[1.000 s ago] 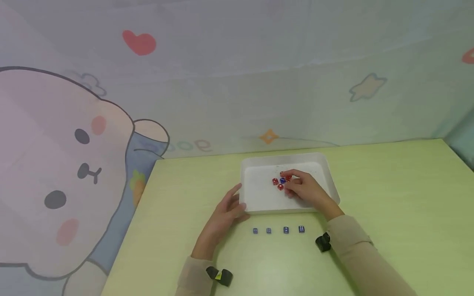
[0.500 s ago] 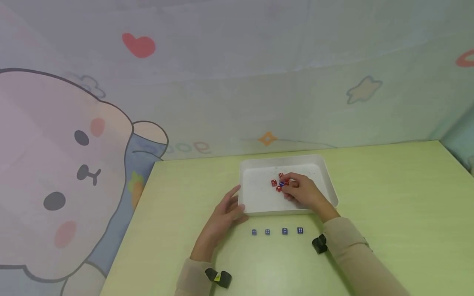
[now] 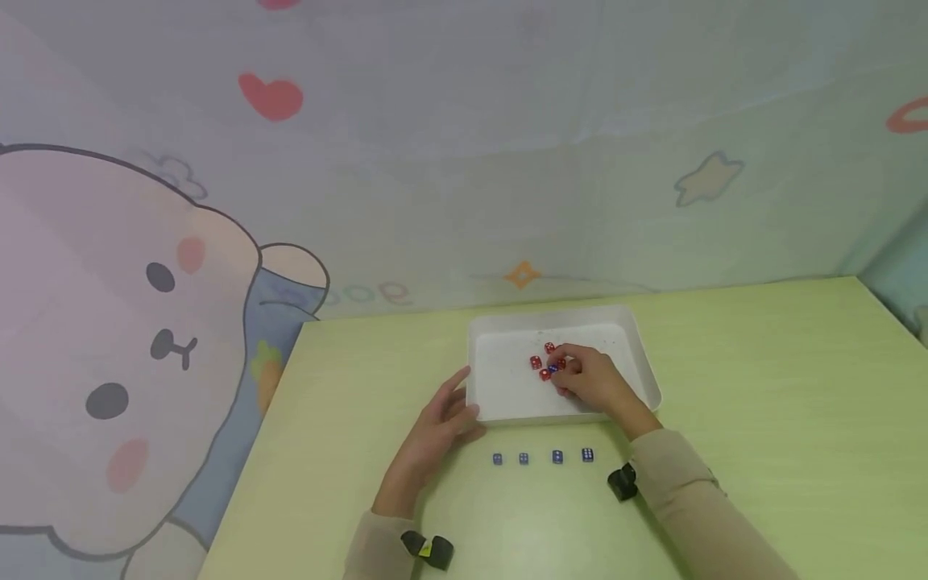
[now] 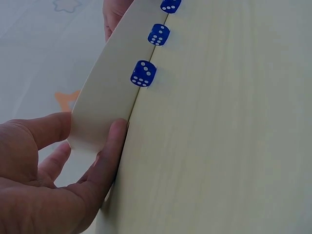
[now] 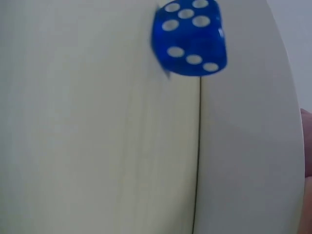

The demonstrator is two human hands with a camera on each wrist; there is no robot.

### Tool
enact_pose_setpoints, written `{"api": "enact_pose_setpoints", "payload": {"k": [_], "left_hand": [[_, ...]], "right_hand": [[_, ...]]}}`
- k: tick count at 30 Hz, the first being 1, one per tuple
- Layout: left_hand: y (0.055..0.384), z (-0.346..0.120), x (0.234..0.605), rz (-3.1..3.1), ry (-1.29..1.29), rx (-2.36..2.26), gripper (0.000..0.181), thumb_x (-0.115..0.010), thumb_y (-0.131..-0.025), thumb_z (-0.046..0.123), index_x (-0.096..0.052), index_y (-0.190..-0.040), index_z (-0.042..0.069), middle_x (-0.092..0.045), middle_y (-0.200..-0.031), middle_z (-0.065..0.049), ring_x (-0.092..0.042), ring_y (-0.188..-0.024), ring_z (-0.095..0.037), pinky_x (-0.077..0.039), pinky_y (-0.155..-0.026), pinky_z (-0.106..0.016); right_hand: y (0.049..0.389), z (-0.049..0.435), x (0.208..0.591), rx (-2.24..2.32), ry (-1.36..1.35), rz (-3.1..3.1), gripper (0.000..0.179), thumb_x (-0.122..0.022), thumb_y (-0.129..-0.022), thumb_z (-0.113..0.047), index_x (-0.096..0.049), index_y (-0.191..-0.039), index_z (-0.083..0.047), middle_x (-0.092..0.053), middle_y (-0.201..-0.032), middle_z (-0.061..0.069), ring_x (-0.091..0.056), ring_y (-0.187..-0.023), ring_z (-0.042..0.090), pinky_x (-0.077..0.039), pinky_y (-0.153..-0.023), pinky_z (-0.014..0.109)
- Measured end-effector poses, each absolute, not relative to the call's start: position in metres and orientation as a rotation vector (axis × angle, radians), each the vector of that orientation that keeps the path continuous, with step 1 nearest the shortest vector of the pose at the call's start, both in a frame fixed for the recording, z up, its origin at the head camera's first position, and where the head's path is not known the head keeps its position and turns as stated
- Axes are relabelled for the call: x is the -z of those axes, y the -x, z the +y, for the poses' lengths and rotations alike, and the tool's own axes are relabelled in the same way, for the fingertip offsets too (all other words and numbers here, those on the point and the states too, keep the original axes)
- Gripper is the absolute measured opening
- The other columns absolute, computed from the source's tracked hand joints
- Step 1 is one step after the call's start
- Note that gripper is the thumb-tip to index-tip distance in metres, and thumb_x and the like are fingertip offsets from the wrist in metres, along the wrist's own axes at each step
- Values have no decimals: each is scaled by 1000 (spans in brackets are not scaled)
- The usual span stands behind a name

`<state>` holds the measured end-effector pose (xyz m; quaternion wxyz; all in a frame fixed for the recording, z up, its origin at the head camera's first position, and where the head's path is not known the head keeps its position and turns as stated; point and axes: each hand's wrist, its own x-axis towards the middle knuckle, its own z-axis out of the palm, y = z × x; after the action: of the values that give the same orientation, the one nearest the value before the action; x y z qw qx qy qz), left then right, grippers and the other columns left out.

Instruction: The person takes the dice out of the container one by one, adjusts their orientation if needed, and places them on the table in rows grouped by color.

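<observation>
In the head view a white tray (image 3: 500,395) holds several red dice (image 3: 536,362) and one blue die (image 3: 553,368). My right hand (image 3: 590,379) reaches in over the tray's front wall and pinches this blue die between thumb and forefinger; the fingers partly cover it and the red dice beside it. At the near left corner, my left hand (image 3: 438,431) touches the tray with thumb and fingers spread about the corner. The left wrist view shows its forefinger (image 4: 51,129) on the tray wall (image 4: 100,107).
Several blue dice stand in a spaced row in front of the tray, among them one at the right end (image 3: 587,455). They rest on the pale green table (image 3: 761,387). Behind it hangs a printed cloth (image 3: 449,185).
My right thumb and forefinger have closed in around the blue die amid the red ones. The left hand stays at the tray corner. The head view has shifted slightly.
</observation>
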<state>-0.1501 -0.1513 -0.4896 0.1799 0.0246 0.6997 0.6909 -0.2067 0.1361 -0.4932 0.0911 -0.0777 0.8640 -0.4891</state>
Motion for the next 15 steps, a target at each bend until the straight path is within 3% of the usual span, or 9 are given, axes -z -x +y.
{"api": "enact_pose_setpoints", "payload": {"k": [15], "left_hand": [[151, -153, 494, 1974, -79, -1962, 68, -61, -108, 10, -31, -168, 22, -35, -166, -24, -48, -145, -42, -59, -108, -42]], "right_hand": [[196, 135, 485, 1410, 417, 2786, 14, -67, -97, -3, -67, -111, -9, -61, -75, -1, -52, -70, 14, -43, -64, 26]]}}
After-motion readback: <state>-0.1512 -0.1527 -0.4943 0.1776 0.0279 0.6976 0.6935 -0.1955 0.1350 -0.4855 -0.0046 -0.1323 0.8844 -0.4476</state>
